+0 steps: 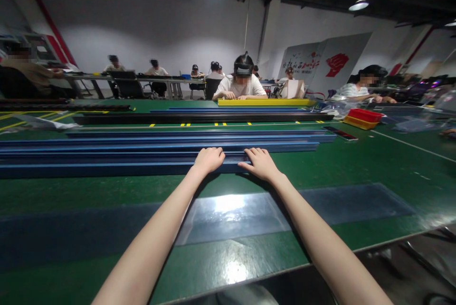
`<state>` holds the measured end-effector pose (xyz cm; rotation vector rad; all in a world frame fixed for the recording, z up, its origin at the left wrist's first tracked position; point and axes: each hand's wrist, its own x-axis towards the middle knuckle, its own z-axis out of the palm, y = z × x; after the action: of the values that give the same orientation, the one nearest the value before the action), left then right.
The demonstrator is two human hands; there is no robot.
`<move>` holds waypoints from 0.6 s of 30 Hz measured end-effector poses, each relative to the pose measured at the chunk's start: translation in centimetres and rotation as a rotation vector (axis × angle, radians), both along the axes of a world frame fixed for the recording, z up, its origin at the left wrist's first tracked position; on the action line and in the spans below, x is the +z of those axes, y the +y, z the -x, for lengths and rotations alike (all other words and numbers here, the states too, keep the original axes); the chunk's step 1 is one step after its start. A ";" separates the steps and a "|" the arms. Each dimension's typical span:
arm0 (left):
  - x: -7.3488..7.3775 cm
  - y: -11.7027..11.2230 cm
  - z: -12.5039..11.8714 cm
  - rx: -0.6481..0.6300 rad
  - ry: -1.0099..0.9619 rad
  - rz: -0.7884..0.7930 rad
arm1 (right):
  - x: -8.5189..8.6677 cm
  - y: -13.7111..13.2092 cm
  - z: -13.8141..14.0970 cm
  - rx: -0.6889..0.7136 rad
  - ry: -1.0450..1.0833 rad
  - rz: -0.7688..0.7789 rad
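Several long blue plastic channel strips [99,157] lie side by side across the table. My left hand [209,159] is closed over the nearest blue channel strip [107,170], fingers curled on its upper side and the thumb mostly hidden. Farther right along the same strip, my right hand [262,162] grips it, thumb at the near side and fingers bent over the top. A short stretch of strip shows between the hands. Under my forearms, a long clear plastic sheet [235,214] lies flat on the table.
The green table [356,162] carries a long black strip [206,118], a yellow strip [263,102], a phone [341,133] and a red tray [363,115]. A person [242,81] works opposite, another [366,86] at right. The table's front edge [270,274] is near me.
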<state>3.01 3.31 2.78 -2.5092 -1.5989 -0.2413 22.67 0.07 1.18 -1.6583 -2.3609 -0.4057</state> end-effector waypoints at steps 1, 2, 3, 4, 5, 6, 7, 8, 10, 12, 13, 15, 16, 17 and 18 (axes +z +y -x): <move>0.0 -0.1 0.1 -0.005 -0.002 0.000 | -0.1 -0.1 0.0 -0.005 0.008 -0.005; 0.1 -0.1 0.1 -0.008 -0.003 0.003 | -0.1 -0.2 0.1 -0.010 0.016 -0.010; 0.1 -0.2 0.2 -0.010 -0.003 0.005 | -0.2 -0.3 0.1 -0.014 0.022 -0.013; 0.2 -0.2 0.3 -0.008 -0.004 0.005 | -0.2 -0.4 0.2 -0.017 0.026 -0.014; 0.2 -0.3 0.3 -0.006 -0.004 0.004 | -0.2 -0.5 0.2 -0.020 0.028 -0.012; 0.2 -0.3 0.3 -0.006 -0.005 0.001 | -0.2 -0.5 0.2 -0.022 0.028 -0.007; 0.3 -0.3 0.2 -0.006 -0.006 -0.002 | -0.2 -0.6 0.3 -0.024 0.028 -0.001; 0.3 -0.3 0.2 -0.008 -0.007 -0.004 | -0.1 -0.6 0.3 -0.027 0.028 0.005; 0.3 -0.4 0.2 -0.012 -0.011 -0.006 | 0.0 -0.7 0.3 -0.032 0.026 0.017; 0.2 -0.4 0.1 -0.014 -0.012 -0.007 | 0.0 -0.7 0.3 -0.033 0.024 0.026; 0.2 -0.4 0.1 -0.013 -0.010 -0.006 | 0.1 -0.7 0.3 -0.033 0.024 0.031; 0.2 -0.4 0.1 -0.009 -0.004 -0.005 | 0.1 -0.7 0.3 -0.030 0.027 0.039; 0.2 -0.4 0.1 -0.006 -0.001 -0.003 | 0.0 -0.7 0.3 -0.030 0.029 0.040; 0.2 -0.4 0.1 -0.003 0.000 -0.002 | 0.0 -0.7 0.3 -0.031 0.032 0.040; 0.2 -0.4 0.1 -0.001 0.001 0.000 | 0.0 -0.6 0.3 -0.032 0.035 0.039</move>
<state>2.91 2.95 3.03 -2.5096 -1.5972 -0.2405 22.37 -0.55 1.15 -1.7087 -2.3341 -0.3359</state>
